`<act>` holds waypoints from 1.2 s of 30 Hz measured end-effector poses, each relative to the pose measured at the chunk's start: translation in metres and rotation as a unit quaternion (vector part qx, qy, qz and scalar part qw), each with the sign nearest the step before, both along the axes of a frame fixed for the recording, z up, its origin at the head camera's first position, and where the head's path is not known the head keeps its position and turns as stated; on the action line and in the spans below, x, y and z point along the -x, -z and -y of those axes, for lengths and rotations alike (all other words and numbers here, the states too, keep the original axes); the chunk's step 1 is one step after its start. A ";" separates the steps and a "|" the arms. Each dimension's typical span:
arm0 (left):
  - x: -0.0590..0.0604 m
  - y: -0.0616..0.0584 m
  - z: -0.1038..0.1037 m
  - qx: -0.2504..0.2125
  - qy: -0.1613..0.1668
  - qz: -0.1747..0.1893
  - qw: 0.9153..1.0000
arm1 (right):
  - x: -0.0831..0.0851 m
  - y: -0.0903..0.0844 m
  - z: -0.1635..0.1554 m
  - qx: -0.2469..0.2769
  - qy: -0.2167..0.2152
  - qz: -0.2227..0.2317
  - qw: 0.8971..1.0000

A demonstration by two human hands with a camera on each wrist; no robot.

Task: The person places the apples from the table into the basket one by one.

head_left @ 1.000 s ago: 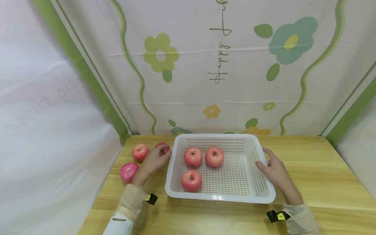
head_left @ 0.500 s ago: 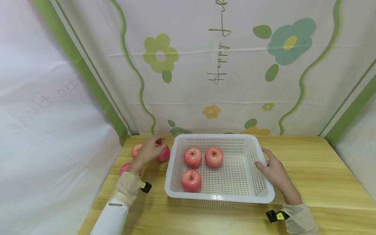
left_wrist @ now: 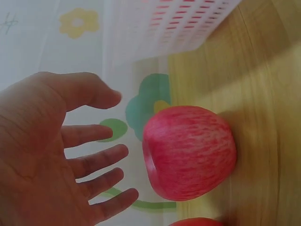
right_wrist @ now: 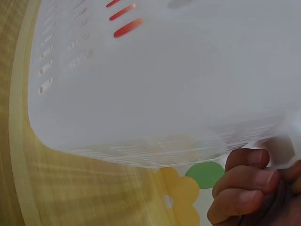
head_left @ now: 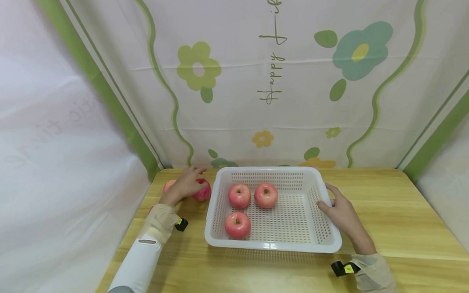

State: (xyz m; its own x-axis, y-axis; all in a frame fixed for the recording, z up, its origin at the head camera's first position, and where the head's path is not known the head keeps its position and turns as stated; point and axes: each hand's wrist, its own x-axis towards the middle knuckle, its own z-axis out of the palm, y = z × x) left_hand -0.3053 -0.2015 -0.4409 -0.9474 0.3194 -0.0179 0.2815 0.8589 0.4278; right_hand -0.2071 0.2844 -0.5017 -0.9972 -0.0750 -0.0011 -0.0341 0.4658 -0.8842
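A white perforated basket [head_left: 325,225] stands on the wooden table with three red apples in it: two at the back [head_left: 239,195] [head_left: 266,195] and one in front [head_left: 237,224]. My left hand [head_left: 189,181] hovers left of the basket over a loose red apple [head_left: 202,193]. In the left wrist view its fingers [left_wrist: 101,157] are spread and straight, just clear of that apple [left_wrist: 190,157]. My right hand [head_left: 338,211] grips the basket's right rim, its fingers [right_wrist: 244,181] curled under the lip of the basket wall [right_wrist: 141,84].
A second loose apple [head_left: 168,185] lies behind my left hand, partly hidden. A third shows only as a sliver beside my left forearm. Flowered cloth walls close in the back and both sides. Bare table lies in front of and right of the basket.
My left hand has slid back and left from beside the basket, and its forearm now covers the front-left apple. The right hand and the basket have not moved.
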 end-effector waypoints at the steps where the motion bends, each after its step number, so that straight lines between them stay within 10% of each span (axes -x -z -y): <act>1: 0.001 0.000 0.000 0.006 0.002 0.004 1.000 | 0.000 0.000 0.000 0.002 0.000 -0.001 1.000; 36: 0.013 0.032 0.005 0.025 0.000 0.084 0.996 | -0.002 0.001 0.001 0.004 0.009 0.006 1.000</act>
